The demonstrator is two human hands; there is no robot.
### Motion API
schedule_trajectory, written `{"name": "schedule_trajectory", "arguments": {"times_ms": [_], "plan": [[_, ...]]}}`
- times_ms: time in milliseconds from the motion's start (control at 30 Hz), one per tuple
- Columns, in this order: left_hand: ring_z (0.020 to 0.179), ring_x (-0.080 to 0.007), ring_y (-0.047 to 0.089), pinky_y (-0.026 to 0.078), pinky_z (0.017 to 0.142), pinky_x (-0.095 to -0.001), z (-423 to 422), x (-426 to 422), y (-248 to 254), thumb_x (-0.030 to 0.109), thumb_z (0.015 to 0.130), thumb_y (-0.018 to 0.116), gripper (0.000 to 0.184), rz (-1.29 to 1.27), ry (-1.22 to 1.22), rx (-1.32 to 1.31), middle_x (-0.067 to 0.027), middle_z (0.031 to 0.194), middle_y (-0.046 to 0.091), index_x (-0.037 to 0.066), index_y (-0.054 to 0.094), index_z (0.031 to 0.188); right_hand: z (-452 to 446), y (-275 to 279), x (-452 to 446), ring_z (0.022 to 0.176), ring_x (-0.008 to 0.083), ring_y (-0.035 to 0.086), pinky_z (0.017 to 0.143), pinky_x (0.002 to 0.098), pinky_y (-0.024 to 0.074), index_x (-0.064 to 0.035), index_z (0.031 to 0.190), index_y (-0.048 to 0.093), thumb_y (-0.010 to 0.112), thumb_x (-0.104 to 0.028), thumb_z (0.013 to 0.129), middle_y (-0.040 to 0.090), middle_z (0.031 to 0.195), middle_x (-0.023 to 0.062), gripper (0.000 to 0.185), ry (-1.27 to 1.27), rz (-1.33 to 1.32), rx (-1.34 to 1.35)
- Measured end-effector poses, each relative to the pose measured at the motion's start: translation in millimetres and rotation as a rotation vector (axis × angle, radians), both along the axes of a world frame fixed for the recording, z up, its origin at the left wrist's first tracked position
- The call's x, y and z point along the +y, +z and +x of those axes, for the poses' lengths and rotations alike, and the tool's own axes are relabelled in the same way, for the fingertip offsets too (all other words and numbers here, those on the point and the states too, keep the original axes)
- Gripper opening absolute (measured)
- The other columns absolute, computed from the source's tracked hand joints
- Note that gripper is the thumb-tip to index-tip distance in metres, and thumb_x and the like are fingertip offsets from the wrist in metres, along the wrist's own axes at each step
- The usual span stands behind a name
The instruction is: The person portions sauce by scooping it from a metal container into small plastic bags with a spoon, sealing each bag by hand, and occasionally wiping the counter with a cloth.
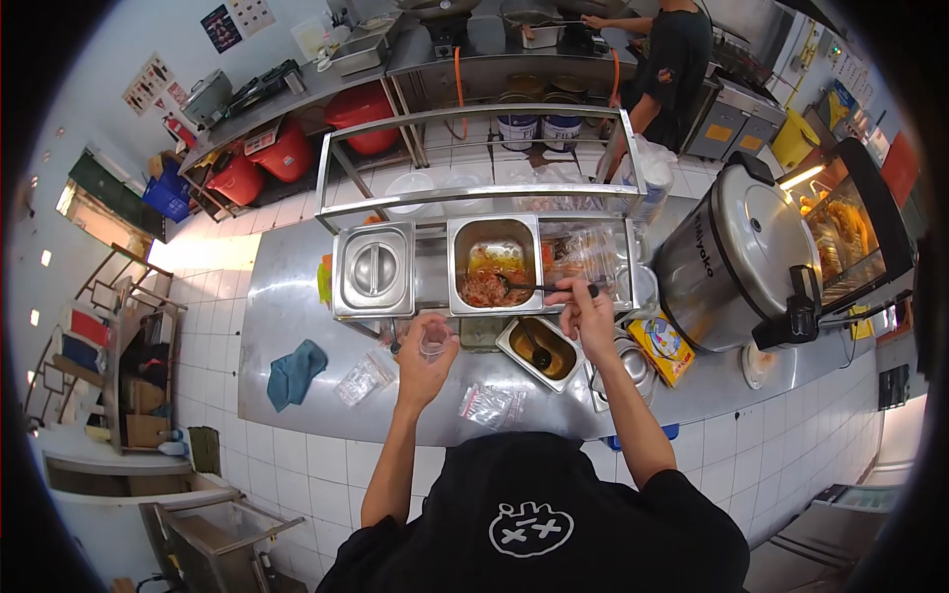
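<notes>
My left hand (pixel 422 371) is closed around a small clear plastic cup (pixel 435 342), held upright in front of the steel rack. In my right hand (pixel 590 321) is the handle of a black spoon (pixel 526 287). The spoon's bowl rests in a reddish chopped relish (pixel 484 289) inside a deep steel food pan (pixel 452 267), where some oil pools at the far side. Left of that pan stands a lidded steel pan (pixel 374 267). Below my right hand, a tilted steel pan (pixel 514 346) holds brown liquid and a dark ladle (pixel 539 356).
A teal cloth (pixel 295 376) and clear plastic bags (pixel 491 405) lie on the steel table (pixel 336 420). To the right are a yellow packet (pixel 662 348), a large rice cooker (pixel 732 257) and a lit display case (pixel 840 217). A co-worker (pixel 677 64) stands at the far stove.
</notes>
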State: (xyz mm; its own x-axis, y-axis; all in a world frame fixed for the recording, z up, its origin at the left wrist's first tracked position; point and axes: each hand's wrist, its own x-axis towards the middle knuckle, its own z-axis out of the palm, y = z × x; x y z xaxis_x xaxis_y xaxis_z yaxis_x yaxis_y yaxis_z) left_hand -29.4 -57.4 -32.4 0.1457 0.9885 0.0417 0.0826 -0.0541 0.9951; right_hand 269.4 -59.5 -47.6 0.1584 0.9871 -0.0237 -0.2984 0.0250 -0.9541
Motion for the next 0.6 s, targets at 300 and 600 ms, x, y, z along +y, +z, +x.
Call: {"name": "schedule_trajectory", "arguments": {"times_ms": [300, 600], "plan": [[0.087, -0.01, 0.058, 0.049, 0.08, -0.027, 6.6, -14.4, -1.0, 0.006, 0.085, 0.077, 0.042, 0.168, -0.045, 0.163, -0.0032, 0.098, 0.062, 0.006, 0.059, 0.123, -13.1, 16.6, -18.0, 0.053, 0.0076, 0.057, 0.054, 0.0211, 0.0437, -0.0032, 0.145, 0.04, 0.051, -0.025, 0.108, 0.073, 0.088, 0.0093, 0.044, -0.243, 0.062, -0.342], [0.097, -0.0253, 0.068, 0.053, 0.085, -0.0359, 27.8, -29.1, 10.8, 0.005, 0.08, 0.075, 0.048, 0.283, -0.37, 0.328, -0.0122, 0.103, 0.068, 0.004, 0.059, 0.124, -74.0, 80.5, -86.3, 0.094, 0.0283, 0.07, 0.077, 0.0384, 0.0558, -0.0038, 0.11, 0.07, 0.063, -0.024, 0.097, 0.068, 0.114, 0.0112, 0.025, 0.346, 0.345, -0.891]]}}
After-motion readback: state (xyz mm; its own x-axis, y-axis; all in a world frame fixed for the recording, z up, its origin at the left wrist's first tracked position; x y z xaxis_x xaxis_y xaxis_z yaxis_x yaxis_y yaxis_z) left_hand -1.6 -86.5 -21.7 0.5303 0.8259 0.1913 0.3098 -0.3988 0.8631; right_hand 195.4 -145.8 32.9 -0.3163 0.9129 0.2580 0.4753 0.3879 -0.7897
